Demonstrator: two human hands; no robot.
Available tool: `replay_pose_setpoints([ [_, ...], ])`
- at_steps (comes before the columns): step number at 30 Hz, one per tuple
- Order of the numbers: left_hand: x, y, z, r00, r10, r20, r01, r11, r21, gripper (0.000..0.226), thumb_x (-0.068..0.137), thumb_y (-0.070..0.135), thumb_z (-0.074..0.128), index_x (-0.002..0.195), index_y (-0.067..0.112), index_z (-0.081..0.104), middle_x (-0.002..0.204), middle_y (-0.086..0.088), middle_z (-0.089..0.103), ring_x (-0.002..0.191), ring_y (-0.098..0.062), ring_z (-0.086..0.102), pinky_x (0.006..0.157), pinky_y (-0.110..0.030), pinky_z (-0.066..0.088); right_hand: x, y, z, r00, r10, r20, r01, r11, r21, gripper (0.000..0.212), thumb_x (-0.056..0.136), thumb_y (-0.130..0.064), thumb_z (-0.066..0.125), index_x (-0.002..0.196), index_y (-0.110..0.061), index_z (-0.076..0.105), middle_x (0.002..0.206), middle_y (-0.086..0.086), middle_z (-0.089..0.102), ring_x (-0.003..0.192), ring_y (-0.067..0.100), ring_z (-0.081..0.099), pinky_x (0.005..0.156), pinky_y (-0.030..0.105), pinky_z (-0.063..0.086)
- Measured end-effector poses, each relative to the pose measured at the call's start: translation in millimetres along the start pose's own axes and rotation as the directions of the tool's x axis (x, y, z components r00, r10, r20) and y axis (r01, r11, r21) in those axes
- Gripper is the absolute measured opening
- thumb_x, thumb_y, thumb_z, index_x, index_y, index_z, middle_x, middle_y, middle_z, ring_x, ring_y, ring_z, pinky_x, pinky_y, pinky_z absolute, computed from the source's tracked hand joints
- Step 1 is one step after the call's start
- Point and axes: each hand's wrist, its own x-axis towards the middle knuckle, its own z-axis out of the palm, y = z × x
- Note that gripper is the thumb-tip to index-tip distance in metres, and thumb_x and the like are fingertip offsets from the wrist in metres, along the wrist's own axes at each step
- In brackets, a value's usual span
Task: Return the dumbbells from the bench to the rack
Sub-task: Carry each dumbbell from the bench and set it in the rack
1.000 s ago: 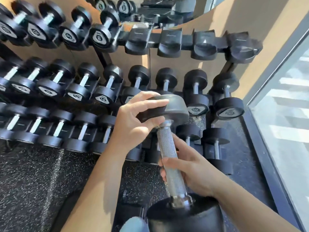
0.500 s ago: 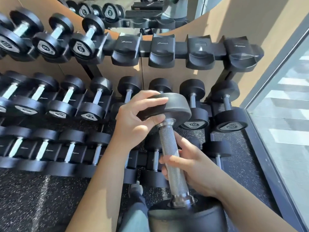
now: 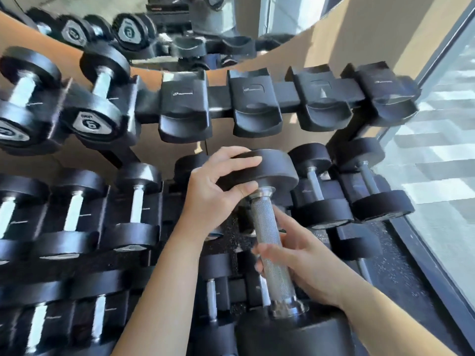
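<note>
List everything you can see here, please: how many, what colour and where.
held dumbbell: one, black heads, silver handle, centre, tilted
rack: one, black, three tiers along the wall
empty cradles: four, black, top tier, centre to right
racked dumbbells: over ten, black with silver handles, on all three tiers
mirror: one, top, reflecting dumbbells
wall: tan, behind the rack
window: one, right edge
floor: black, speckled, below the rack
left hand: grips the held dumbbell's upper head
right hand: wraps its handle
</note>
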Motion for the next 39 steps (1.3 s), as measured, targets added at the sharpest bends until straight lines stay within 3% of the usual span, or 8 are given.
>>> replay_pose_setpoints([
  [4,32.6,-20.5,-20.6,0.999,0.035,0.037,-0.034,0.999,-0.008,0.041,0.07,0.005,0.068,0.105,0.024,0.061,0.11,0.011,0.057,0.106,0.003,0.052,0.092,-0.011,0.037,35.8,-10.6,9.0,0.999,-0.012,-0.033,0.012,1.0,0.018,0.051,0.075,-0.015,0.062,0.103,-0.057,0.054,0.076,0.005,0.059,0.066,0.016,0.061,0.068,0.031,0.053],
  [11,70.0,-46.7,-19.1,0.998,0.027,0.059,-0.024,0.999,-0.048,0.043,0.068,0.004,0.069,0.106,0.022,0.061,0.109,0.012,0.057,0.103,0.006,0.052,0.09,-0.009,0.036,72.0,-19.1,-3.3,0.997,0.002,-0.082,0.002,0.999,0.05,0.047,0.077,-0.013,0.063,0.099,-0.055,0.057,0.072,0.001,0.062,0.064,0.017,0.063,0.063,0.028,0.054],
  [16,93.1,-58.8,-7.0,0.999,0.018,0.035,-0.018,1.0,-0.023,0.042,0.068,0.005,0.069,0.105,0.025,0.061,0.11,0.013,0.057,0.105,0.005,0.052,0.092,-0.01,0.035,91.7,-26.8,-29.6,0.997,0.002,-0.081,0.001,1.0,0.029,0.051,0.085,-0.001,0.056,0.109,-0.046,0.054,0.069,0.001,0.061,0.062,0.018,0.061,0.063,0.028,0.054],
  [21,124.3,-64.5,6.0,1.0,-0.02,0.01,0.02,0.999,-0.041,0.043,0.069,0.006,0.069,0.105,0.028,0.06,0.111,0.013,0.056,0.107,0.005,0.051,0.097,-0.015,0.036,115.3,-44.1,-57.1,0.998,0.018,-0.064,-0.017,1.0,0.021,0.052,0.085,0.0,0.055,0.12,-0.038,0.047,0.079,0.012,0.054,0.059,0.018,0.059,0.057,0.026,0.052],
  [26,166.2,-83.2,12.4,1.0,0.009,0.009,-0.009,1.0,-0.003,0.044,0.07,0.003,0.07,0.108,0.023,0.06,0.112,0.011,0.056,0.108,0.005,0.051,0.095,-0.011,0.035,150.7,-59.6,-79.1,0.994,-0.014,-0.104,0.016,1.0,0.016,0.048,0.086,0.002,0.053,0.114,-0.038,0.05,0.081,0.015,0.052,0.06,0.019,0.058,0.06,0.03,0.05],
  [31,214.6,-110.1,17.2,0.999,-0.031,-0.025,0.031,0.999,-0.011,0.041,0.07,0.011,0.067,0.104,0.032,0.062,0.112,0.017,0.056,0.108,0.003,0.052,0.097,-0.021,0.041,196.6,-74.1,-102.9,0.99,-0.053,-0.13,0.054,0.999,0.0,0.044,0.087,0.001,0.052,0.101,-0.04,0.053,0.08,0.013,0.054,0.058,0.018,0.06,0.06,0.027,0.053],
  [37,273.9,-150.2,16.3,0.999,-0.006,-0.054,0.003,0.999,-0.048,0.044,0.073,-0.002,0.068,0.11,0.02,0.059,0.117,-0.003,0.055,0.114,-0.011,0.051,0.099,-0.023,0.04,259.8,-92.7,-129.9,0.982,-0.094,-0.163,0.091,0.996,-0.023,0.043,0.087,0.002,0.052,0.1,-0.038,0.051,0.079,0.014,0.053,0.055,0.019,0.059,0.05,0.023,0.051],
  [39,293.0,-163.0,15.1,0.998,0.008,-0.067,-0.011,0.999,-0.042,0.046,0.073,-0.005,0.067,0.111,0.019,0.058,0.116,0.0,0.055,0.114,-0.006,0.049,0.099,-0.02,0.037,280.9,-101.3,-138.9,0.978,-0.109,-0.176,0.104,0.994,-0.038,0.043,0.086,0.003,0.052,0.099,-0.039,0.051,0.083,0.017,0.051,0.056,0.02,0.057,0.049,0.021,0.05],
])
